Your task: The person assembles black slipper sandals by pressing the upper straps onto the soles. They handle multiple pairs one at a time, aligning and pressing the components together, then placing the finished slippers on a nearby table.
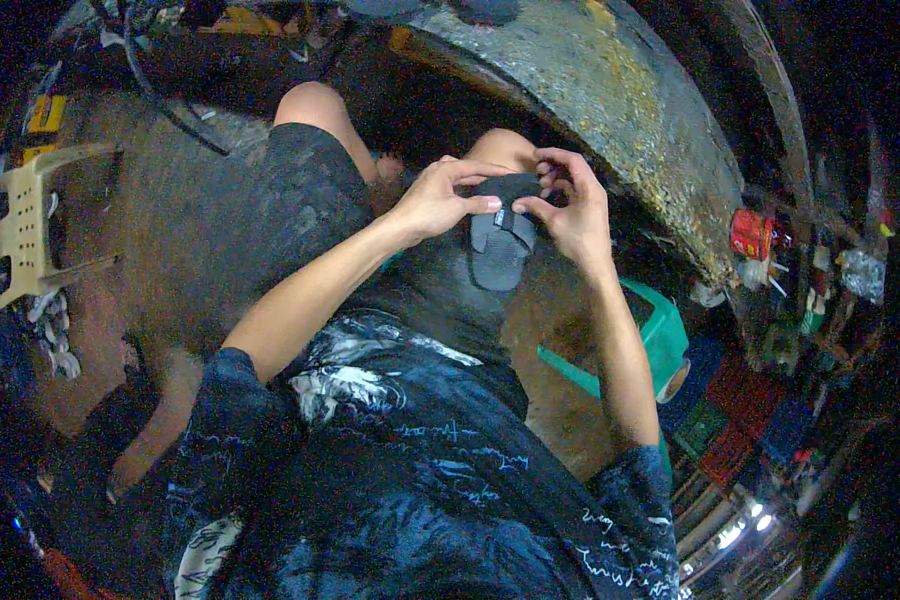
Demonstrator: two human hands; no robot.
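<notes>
A dark grey sandal rests on my right thigh, its ribbed footbed facing up and a black strap across its far part. My left hand grips it from the left, thumb pressed on the strap and fingers along the far edge. On the right side, my right hand has its thumb and bent fingers closed on the strap's edge. The fingertips partly cover the strap, so its fastening is hard to make out.
A worn, stained work surface runs beyond my knees to the right, with a red can near its end. A green plastic stool stands by my right forearm. At far left is a beige plastic chair.
</notes>
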